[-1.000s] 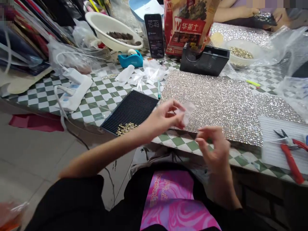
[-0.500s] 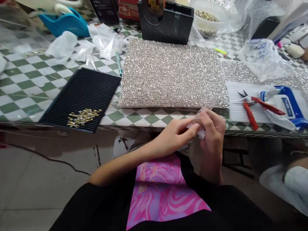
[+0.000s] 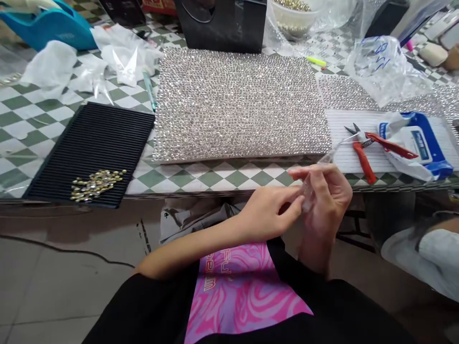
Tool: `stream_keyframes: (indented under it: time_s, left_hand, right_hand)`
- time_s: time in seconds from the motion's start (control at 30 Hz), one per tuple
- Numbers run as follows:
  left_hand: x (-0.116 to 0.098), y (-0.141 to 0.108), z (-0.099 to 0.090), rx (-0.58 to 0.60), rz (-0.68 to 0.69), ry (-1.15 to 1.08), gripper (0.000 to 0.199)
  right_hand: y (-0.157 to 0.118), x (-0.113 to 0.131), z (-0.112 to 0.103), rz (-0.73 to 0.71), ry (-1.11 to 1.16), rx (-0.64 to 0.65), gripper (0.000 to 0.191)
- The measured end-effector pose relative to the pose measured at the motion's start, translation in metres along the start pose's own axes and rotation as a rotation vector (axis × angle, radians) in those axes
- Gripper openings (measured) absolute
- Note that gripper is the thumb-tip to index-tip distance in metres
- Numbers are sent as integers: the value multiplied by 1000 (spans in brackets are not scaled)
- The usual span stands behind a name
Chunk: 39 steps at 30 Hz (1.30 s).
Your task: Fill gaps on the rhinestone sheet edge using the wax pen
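Note:
My left hand (image 3: 272, 210) and my right hand (image 3: 324, 203) meet just below the table's front edge. Between their fingers is a small clear plastic bag (image 3: 307, 197), partly hidden, with a thin end rising toward the upper right. A large sheet of silver rhinestones (image 3: 240, 105) lies on the green-and-white checked table (image 3: 211, 177), just beyond my hands. To the left, a black ridged tray (image 3: 53, 181) holds a small heap of gold studs (image 3: 95, 185).
Red-handled snips (image 3: 364, 157) rest on a white ridged board (image 3: 344, 129), beside a blue-and-white packet (image 3: 418, 148). Along the back stand a black tape dispenser (image 3: 220, 24), a blue tape dispenser (image 3: 46, 26) and a bowl of gold studs (image 3: 292, 19). Loose plastic bags lie around them.
The view has tipped down and shifted right. My hands, apart a second ago, have come together, and both now pinch the clear plastic bag.

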State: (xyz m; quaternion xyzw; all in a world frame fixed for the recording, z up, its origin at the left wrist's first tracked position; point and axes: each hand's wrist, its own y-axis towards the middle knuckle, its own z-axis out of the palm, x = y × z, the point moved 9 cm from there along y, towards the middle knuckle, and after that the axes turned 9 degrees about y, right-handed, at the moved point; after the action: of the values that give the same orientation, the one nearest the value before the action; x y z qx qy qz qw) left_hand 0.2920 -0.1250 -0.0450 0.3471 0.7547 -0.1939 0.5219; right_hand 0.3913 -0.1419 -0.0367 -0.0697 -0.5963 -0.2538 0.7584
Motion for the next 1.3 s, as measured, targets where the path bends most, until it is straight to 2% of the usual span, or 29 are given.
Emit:
stream_keyframes:
  time_s: [0.17, 0.3, 0.47, 0.67, 0.9, 1.3]
  left_hand:
    - [3, 19, 28, 93, 6, -11, 31]
    - [6, 25, 44, 122, 1, -33, 32]
    - [16, 19, 57, 173, -60, -22, 35]
    - [30, 12, 69, 179, -102, -177, 39]
    - [40, 7, 91, 253, -194, -291, 34]
    - [43, 9, 100, 301, -272, -399, 33]
  right_hand:
    - [0, 0, -29, 141, 85, -106, 17]
    - [3, -3, -39, 213, 117, -124, 13]
    - [4, -9, -39, 261, 35, -91, 15]
    - [7, -16, -41, 386, -72, -107, 19]
    - [17, -29, -33, 653, -162, 26, 17]
    - [25, -29, -37, 570, -375, -5, 23]
